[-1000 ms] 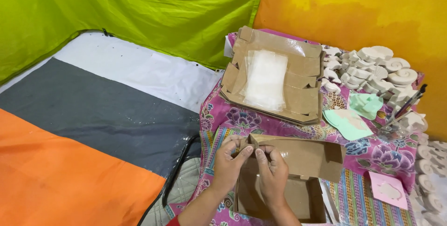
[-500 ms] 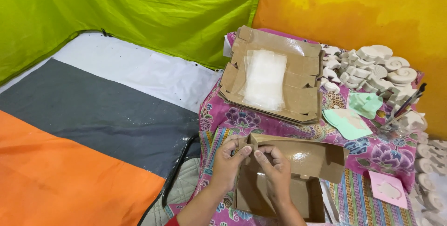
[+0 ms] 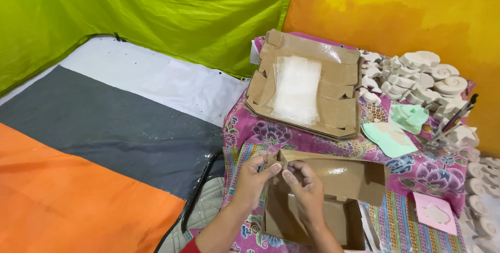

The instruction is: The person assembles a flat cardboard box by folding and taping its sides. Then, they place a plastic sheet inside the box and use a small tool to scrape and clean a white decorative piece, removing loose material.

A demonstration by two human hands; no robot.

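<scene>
An open brown cardboard box (image 3: 333,216) stands on the flowered cloth in front of me, its lid flap (image 3: 344,177) raised behind. My left hand (image 3: 253,180) pinches the box's near left corner flap. My right hand (image 3: 303,188) grips the same corner from the inside, fingertips meeting those of the left hand. Further back lies a stack of flat, unfolded cardboard boxes (image 3: 338,102) with clear plastic bags (image 3: 297,89) on top.
White plaster shell and animal figures (image 3: 422,78) pile up at the back right and along the right edge. Mint green moulds (image 3: 393,133), a pink mould (image 3: 435,211) and brushes in a jar (image 3: 450,122) sit to the right. An orange, grey and white mat (image 3: 94,143) covers the left.
Both hands have shifted slightly upward along the box's left corner, and the fingertips have closed together on the flap. The box has stayed in place.
</scene>
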